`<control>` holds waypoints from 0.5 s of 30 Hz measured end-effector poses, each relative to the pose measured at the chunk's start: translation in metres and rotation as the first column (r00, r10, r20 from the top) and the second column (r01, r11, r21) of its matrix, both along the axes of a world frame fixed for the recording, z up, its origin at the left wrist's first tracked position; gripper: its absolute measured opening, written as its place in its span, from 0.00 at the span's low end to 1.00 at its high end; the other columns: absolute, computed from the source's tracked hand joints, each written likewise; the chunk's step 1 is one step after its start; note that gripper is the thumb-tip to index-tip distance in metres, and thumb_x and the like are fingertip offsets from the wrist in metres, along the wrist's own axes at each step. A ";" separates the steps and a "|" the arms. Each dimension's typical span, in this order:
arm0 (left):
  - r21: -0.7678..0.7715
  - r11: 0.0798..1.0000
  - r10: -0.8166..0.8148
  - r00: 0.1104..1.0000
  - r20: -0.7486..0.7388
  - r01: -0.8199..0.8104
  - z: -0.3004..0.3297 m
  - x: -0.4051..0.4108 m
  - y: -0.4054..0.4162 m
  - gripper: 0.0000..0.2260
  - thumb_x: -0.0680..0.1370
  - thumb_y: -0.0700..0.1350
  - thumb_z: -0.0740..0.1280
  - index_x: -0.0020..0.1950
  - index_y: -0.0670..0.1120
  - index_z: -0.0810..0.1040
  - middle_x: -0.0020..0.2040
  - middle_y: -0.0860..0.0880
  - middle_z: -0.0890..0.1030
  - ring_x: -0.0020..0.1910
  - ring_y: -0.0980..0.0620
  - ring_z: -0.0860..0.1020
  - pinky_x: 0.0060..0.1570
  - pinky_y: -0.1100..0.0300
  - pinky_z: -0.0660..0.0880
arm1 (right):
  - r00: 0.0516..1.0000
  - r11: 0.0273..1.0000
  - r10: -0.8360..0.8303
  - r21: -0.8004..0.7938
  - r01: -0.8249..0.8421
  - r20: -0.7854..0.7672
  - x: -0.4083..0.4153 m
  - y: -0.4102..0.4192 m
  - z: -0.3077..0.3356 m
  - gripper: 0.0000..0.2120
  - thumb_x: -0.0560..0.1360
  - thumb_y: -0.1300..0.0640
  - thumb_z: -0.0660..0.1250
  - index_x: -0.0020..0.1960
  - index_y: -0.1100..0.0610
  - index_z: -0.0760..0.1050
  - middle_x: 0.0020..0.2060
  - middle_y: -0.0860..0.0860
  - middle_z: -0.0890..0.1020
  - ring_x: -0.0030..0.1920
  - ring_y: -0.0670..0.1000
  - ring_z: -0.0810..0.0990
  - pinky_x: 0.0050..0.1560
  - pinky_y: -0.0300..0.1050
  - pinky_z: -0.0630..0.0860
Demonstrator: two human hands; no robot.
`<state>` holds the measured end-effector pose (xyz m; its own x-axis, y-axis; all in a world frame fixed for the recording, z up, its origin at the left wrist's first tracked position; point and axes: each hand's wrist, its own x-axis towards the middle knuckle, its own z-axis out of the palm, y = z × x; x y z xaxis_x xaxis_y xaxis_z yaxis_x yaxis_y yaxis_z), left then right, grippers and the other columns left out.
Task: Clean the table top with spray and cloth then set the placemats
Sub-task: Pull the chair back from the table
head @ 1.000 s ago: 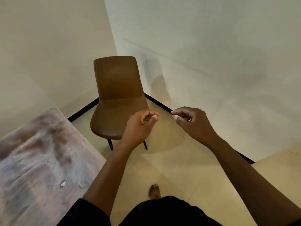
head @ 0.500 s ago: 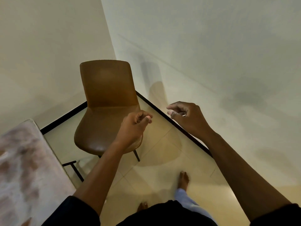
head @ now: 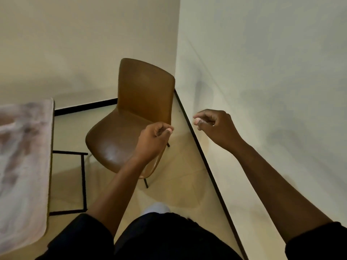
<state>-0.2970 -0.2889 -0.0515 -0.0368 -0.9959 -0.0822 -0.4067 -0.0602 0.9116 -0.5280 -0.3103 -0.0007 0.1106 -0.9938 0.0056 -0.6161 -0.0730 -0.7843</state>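
The desk [head: 22,166] is lying at the far left of the view, its long axis running away from the person along the left edge, a pale mottled top with a stone-like grain, rounded corners and a thin dark metal frame underneath. It is sitting well to the left of both hands, so the left hand [head: 153,136] is the nearer one; any wiping, I judge, is calling for a turn leftward first. No spray, cloth or placemats are showing anywhere in view. Straight ahead, a brown chair [head: 131,124] with a smooth, slightly glossy moulded shell and thin dark legs is standing in the corner on glossy cream floor tiles. The left hand is hovering over the chair's seat with fingers loosely curled, holding nothing. The right hand [head: 214,126] is hanging near the wall, likewise curled and holding nothing.
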 end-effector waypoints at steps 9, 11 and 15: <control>0.055 0.967 0.251 0.968 -0.017 -0.249 -0.029 0.011 -0.096 0.08 0.86 0.45 0.67 0.57 0.48 0.87 0.53 0.54 0.87 0.55 0.57 0.83 0.57 0.56 0.81 | 0.920 0.938 0.333 -0.025 -0.345 -0.209 0.036 -0.173 -0.008 0.11 0.80 0.48 0.68 0.59 0.50 0.83 0.52 0.45 0.86 0.51 0.44 0.83 0.56 0.47 0.82; 0.066 0.954 0.295 0.954 -0.048 -0.292 -0.030 0.016 -0.128 0.09 0.86 0.45 0.67 0.57 0.47 0.87 0.53 0.53 0.87 0.56 0.55 0.83 0.56 0.57 0.80 | 0.886 0.915 0.386 -0.017 -0.403 -0.258 0.052 -0.207 -0.012 0.11 0.81 0.48 0.67 0.59 0.50 0.82 0.52 0.46 0.85 0.51 0.44 0.83 0.55 0.45 0.82; 0.127 0.928 0.366 0.923 -0.116 -0.352 -0.037 0.032 -0.190 0.09 0.86 0.44 0.66 0.57 0.48 0.87 0.53 0.51 0.87 0.56 0.53 0.83 0.57 0.54 0.81 | 0.816 0.870 0.478 0.043 -0.492 -0.326 0.087 -0.274 -0.022 0.11 0.81 0.47 0.66 0.61 0.49 0.81 0.54 0.45 0.84 0.52 0.44 0.82 0.55 0.44 0.82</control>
